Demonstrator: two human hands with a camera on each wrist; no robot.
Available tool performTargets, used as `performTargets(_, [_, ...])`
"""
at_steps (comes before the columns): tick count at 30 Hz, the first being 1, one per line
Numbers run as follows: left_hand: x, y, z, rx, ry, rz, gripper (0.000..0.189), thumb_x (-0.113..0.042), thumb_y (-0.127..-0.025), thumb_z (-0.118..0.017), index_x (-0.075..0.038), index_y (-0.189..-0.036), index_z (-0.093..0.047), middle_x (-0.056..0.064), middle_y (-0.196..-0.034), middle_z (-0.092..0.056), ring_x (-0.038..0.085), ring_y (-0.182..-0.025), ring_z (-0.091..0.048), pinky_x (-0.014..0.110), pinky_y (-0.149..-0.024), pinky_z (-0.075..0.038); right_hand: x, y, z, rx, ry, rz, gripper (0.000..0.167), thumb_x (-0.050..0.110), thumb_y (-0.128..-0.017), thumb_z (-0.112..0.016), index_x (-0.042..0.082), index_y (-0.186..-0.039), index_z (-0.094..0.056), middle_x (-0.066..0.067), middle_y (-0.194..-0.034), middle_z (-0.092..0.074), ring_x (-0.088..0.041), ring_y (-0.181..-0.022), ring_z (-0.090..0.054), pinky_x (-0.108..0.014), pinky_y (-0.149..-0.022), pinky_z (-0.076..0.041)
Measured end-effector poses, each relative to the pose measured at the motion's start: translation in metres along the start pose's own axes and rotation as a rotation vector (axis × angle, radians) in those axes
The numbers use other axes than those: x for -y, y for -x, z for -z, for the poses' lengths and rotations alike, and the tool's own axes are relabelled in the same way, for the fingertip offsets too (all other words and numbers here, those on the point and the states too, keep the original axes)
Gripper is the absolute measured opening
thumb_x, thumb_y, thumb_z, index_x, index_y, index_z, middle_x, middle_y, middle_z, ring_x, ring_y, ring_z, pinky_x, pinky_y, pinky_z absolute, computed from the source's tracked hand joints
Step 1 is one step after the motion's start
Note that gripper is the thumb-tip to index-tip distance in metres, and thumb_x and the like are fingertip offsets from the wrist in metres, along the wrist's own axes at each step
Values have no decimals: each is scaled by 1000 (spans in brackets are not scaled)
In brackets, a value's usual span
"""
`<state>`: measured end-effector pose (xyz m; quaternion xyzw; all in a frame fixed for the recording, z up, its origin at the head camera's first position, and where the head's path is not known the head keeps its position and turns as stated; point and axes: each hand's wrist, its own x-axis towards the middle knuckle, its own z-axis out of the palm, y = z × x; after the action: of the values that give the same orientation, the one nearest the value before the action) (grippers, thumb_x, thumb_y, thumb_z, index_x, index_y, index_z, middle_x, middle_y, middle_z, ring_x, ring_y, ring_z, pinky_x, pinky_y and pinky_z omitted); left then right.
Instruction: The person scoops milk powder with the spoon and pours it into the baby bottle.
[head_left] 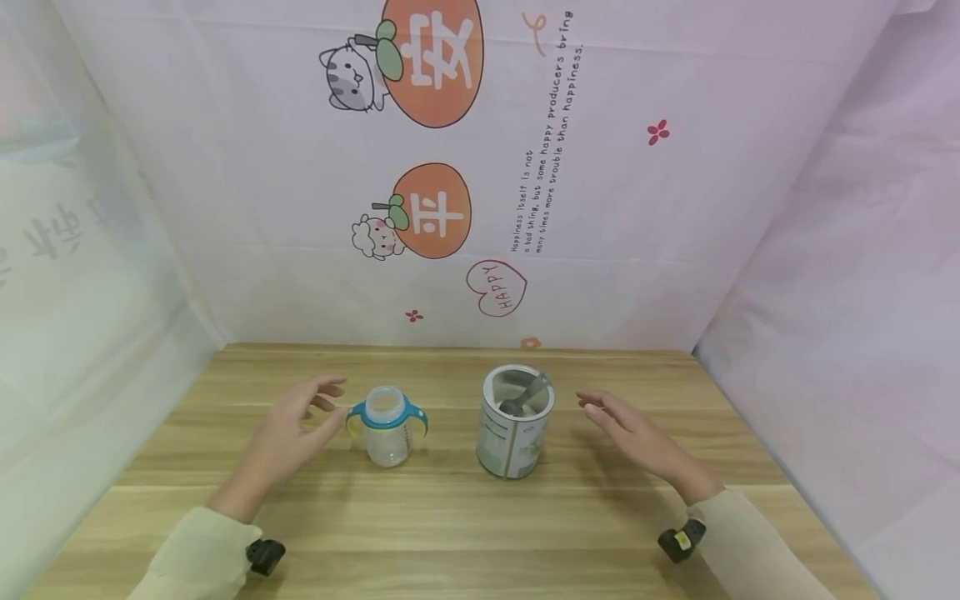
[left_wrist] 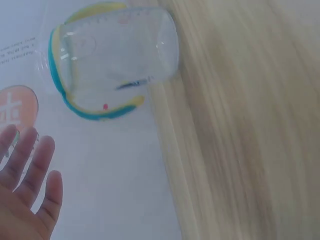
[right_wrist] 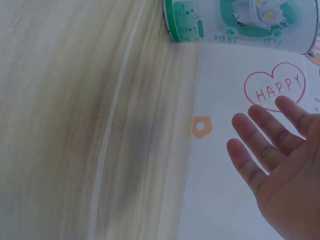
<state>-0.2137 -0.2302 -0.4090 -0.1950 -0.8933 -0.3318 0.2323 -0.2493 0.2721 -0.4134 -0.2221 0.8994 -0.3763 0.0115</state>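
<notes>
A clear baby bottle (head_left: pixel 387 442) stands upright and uncapped on the table, with a blue and yellow two-handled collar (head_left: pixel 385 417) round its neck. My left hand (head_left: pixel 300 425) hovers at its left, thumb tip close to the left handle; in the left wrist view the fingers (left_wrist: pixel 37 165) are spread and hold nothing. Right of the bottle stands an open white and green milk powder can (head_left: pixel 512 442). A grey scoop (head_left: pixel 527 396) leans inside it, its handle up at the rim. My right hand (head_left: pixel 630 429) is held off the can's right side, fingers (right_wrist: pixel 255 170) relaxed and apart, holding nothing.
The wood-grain table (head_left: pixel 450 525) runs back to a white printed cloth (head_left: pixel 300 292) hanging behind it. White cloth sides (head_left: pixel 847 333) close in the left and right. Each wrist carries a small black camera (head_left: pixel 266 556) at the sleeve.
</notes>
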Motion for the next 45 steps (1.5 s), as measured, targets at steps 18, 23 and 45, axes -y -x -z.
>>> performTargets(18, [-50, -16, -34, 42, 212, -162, 40, -10, -93, -70, -15, -131, -59, 4, -112, -66, 13, -95, -62, 35, -71, -54, 15, -7, -6, -57, 20, 46, 48, 40, -110, -36, 8, -143, -51, -13, -142, -55, -35, -127, -53, -58, -102, -43])
performTargets(23, [-60, -18, -46, 69, 281, -173, 42, -7, -92, -71, -16, -131, -59, 1, -112, -65, 16, -96, -62, 33, -70, -54, 17, -8, -7, -60, 22, 62, 48, 39, -110, -36, 8, -143, -51, -12, -142, -54, -35, -128, -52, -58, -102, -43])
performTargets(45, [-101, -25, -118, 315, 322, 11, 83, -53, -89, -71, -18, -154, -33, -1, -149, -40, 19, -135, -42, 47, -107, -40, 23, -10, -10, -34, -36, 78, 48, 37, -110, -36, 8, -148, -44, -15, -147, -49, -37, -131, -50, -59, -103, -41])
